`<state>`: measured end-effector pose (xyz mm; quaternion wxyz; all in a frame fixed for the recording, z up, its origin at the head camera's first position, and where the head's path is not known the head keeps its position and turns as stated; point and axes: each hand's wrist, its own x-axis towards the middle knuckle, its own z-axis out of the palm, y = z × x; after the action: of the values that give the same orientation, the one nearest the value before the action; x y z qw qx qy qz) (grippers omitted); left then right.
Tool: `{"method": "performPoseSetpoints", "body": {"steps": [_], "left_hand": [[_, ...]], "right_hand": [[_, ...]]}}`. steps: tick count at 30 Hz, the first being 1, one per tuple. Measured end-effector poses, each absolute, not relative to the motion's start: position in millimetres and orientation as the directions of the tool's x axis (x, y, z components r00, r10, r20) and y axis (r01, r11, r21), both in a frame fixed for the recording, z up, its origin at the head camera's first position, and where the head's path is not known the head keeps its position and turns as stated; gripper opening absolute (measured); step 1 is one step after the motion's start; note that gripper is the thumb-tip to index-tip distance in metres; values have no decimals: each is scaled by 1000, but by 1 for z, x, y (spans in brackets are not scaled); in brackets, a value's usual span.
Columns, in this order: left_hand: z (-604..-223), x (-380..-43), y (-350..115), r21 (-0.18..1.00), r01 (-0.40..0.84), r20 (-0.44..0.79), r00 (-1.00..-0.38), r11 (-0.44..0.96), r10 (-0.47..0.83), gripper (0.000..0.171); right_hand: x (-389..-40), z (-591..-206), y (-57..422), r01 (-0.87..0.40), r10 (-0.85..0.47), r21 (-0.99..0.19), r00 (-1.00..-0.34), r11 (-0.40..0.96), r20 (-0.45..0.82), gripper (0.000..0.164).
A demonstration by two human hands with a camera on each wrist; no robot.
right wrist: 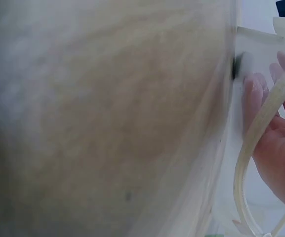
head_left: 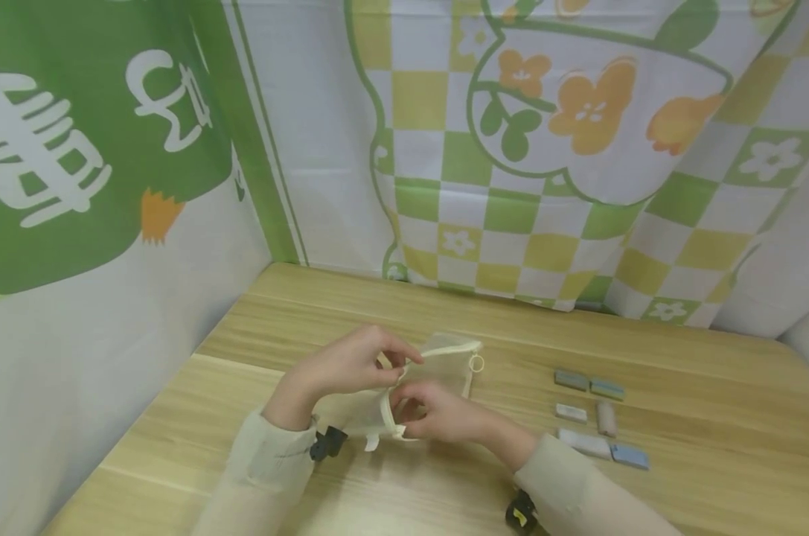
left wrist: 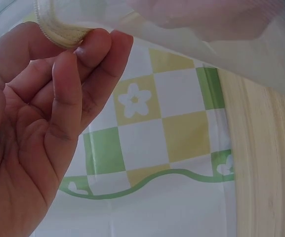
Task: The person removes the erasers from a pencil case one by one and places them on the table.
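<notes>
A translucent pouch [head_left: 447, 372] with a cream zipper edge stands with its mouth spread on the wooden table. My left hand [head_left: 357, 361] pinches the zipper edge [left wrist: 58, 34] between thumb and fingers. My right hand [head_left: 437, 413] reaches into the mouth. In the right wrist view, its fingers [right wrist: 253, 96] show through the pouch wall, loosely bent behind the zipper band [right wrist: 256, 128]. A small blurred grey and black piece [right wrist: 242, 65] is just off the fingertips inside the pouch.
Right of the pouch, several small blocks lie on the table [head_left: 712, 417] in rough rows: a dark grey block [head_left: 571, 380], a white block [head_left: 571, 413], a blue block [head_left: 629, 456] and others. A patterned curtain [head_left: 511, 186] hangs behind the table.
</notes>
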<state>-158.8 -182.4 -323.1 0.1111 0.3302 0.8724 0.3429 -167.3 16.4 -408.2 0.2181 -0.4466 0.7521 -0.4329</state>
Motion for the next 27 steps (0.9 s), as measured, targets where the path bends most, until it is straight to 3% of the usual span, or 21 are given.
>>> {"method": "performPoseSetpoints", "body": {"steps": [6,21,27], "left_hand": [[-323,-159,-182,674,501,32,-753,542,657,31],[-322,-158,-181,668,509,26,-745,543,666,31],[-322,-159,-185,671,501,28,-753,546,657,33]], "right_hand": [[-169,-411,13,-464,-857,-837,-515,290,-11,37],[-171,-416,13,-493,-855,-811,-518,316,-19,44],[-172,-414,11,-501,-876,-811,-483,300,-26,50]]}}
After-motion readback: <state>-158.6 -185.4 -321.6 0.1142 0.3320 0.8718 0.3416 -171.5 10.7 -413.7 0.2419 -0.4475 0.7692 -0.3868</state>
